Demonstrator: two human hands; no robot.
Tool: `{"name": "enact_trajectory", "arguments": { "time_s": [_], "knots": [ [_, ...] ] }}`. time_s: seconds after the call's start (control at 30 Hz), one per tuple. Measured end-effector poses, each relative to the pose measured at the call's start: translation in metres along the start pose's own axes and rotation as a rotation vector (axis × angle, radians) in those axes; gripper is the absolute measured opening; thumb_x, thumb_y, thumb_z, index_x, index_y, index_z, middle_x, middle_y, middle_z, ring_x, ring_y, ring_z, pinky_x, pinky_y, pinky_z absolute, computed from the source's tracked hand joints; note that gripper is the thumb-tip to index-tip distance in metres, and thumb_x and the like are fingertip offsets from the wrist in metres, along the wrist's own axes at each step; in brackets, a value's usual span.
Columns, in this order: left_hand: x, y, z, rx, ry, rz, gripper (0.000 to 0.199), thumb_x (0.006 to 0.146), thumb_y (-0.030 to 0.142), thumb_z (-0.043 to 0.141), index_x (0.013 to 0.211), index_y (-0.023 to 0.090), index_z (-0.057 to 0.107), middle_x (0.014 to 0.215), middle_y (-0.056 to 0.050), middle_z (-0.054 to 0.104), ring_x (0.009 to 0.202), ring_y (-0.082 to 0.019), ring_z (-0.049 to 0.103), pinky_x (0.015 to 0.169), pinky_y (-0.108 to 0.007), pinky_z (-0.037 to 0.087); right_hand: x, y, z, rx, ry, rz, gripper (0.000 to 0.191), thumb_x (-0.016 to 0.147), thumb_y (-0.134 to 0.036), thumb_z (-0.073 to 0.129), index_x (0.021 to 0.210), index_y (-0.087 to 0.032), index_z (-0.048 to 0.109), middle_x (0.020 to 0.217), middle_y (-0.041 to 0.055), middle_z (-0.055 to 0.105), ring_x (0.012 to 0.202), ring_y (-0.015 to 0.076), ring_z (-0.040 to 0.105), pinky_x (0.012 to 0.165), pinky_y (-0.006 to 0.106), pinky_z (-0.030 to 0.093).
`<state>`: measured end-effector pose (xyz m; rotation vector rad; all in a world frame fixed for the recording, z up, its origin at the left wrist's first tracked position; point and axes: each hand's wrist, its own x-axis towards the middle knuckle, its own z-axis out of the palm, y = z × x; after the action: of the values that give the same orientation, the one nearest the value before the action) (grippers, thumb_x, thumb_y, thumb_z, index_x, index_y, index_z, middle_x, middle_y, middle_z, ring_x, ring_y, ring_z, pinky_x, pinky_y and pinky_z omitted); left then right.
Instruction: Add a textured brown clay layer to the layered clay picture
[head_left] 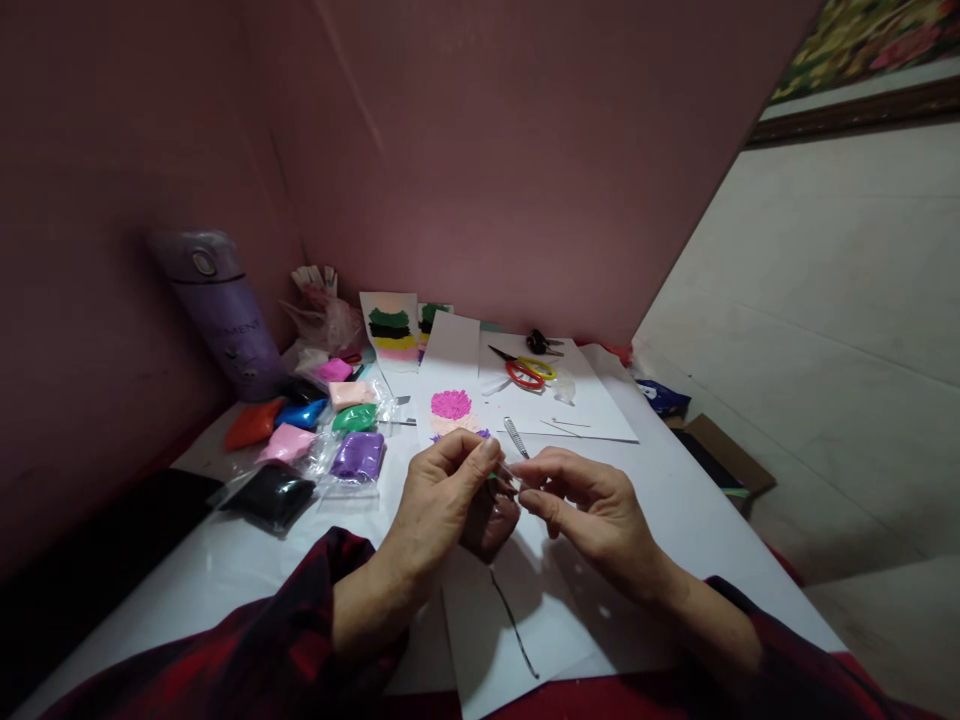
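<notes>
Near the front of the table, my left hand [442, 490] is closed in a pinch on the top of a clear plastic packet of brown clay [501, 525]. My right hand [581, 490] has thumb and fingertips pressed together at the packet's upper right edge. The brown filling hangs below the fingers, partly hidden by my left hand. Beneath lies a white card [517, 640] with a dark curved line [510, 610] on it. A narrow ridged metal tool [515, 437] lies just beyond my right fingers. Behind my left hand shows a card with pink and peach clay [450, 404].
Several bagged clays, including purple [358, 456] and black [274, 497], lie at the left before a purple bottle [225, 320]. Scissors [525, 370] and black-topped keys [538, 342] rest on white sheets at the back. Colour-striped cards [392, 335] lean against the wall.
</notes>
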<state>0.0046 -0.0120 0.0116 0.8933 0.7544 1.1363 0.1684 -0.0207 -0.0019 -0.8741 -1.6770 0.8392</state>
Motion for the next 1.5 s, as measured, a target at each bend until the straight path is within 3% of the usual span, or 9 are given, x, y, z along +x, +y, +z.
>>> {"name": "enact_trajectory", "arguments": {
  "time_s": [0.27,0.33,0.53,0.8,1.23,1.5],
  "knots": [
    [-0.0025,0.0026,0.0008,0.087,0.01,-0.009,0.031,0.081,0.042,0.069,0.072,0.016,0.056,0.055,0.002,0.059,0.037,-0.008,0.049,0.034,-0.019,0.037,0.0019,-0.0071,-0.002,-0.17,-0.135,-0.035,0.007,0.087,-0.018,0.063,0.085,-0.019,0.07,0.076,0.003,0.066,0.067,0.0145,0.058,0.055,0.027,0.046],
    [-0.0025,0.0025,0.0004,0.094,0.001,-0.018,0.031,0.081,0.044,0.068,0.073,0.017,0.056,0.053,0.003,0.057,0.036,-0.008,0.048,0.033,-0.019,0.035,0.0019,-0.0073,-0.0022,-0.146,-0.137,-0.01,0.006,0.086,-0.018,0.065,0.083,-0.019,0.069,0.076,0.0023,0.066,0.067,0.014,0.057,0.055,0.026,0.045],
    [-0.0015,0.0019,0.0001,0.032,0.026,-0.001,0.029,0.081,0.04,0.071,0.072,0.016,0.058,0.057,0.003,0.059,0.038,-0.005,0.047,0.037,-0.017,0.035,0.0011,-0.006,-0.0022,0.05,0.024,0.075,0.009,0.082,-0.023,0.071,0.091,-0.022,0.069,0.073,-0.0013,0.062,0.061,0.012,0.055,0.052,0.024,0.043],
    [-0.0035,0.0021,0.0017,0.068,0.012,-0.013,0.034,0.078,0.046,0.073,0.072,0.017,0.057,0.054,0.003,0.057,0.038,-0.006,0.046,0.037,-0.018,0.036,0.0062,-0.0066,-0.0035,0.129,-0.091,0.196,0.018,0.079,-0.03,0.073,0.075,-0.02,0.06,0.078,-0.0001,0.055,0.068,0.0129,0.051,0.053,0.024,0.039],
    [-0.0023,0.0004,0.0014,0.019,-0.029,-0.072,0.035,0.079,0.045,0.071,0.071,0.017,0.051,0.052,0.005,0.053,0.033,-0.006,0.043,0.033,-0.017,0.033,0.0067,-0.0079,-0.0067,-0.002,-0.169,0.12,0.009,0.084,-0.026,0.067,0.077,-0.021,0.069,0.082,0.0025,0.06,0.077,0.0161,0.056,0.064,0.029,0.043],
    [-0.0008,-0.0001,-0.0008,0.069,0.049,-0.021,0.032,0.077,0.042,0.074,0.069,0.015,0.058,0.061,0.0,0.061,0.046,-0.007,0.053,0.043,-0.018,0.041,0.0045,-0.0009,-0.0007,0.325,-0.094,0.374,0.018,0.075,-0.034,0.079,0.084,-0.02,0.072,0.079,0.0006,0.061,0.061,0.0101,0.052,0.045,0.018,0.041]
  ]
}}
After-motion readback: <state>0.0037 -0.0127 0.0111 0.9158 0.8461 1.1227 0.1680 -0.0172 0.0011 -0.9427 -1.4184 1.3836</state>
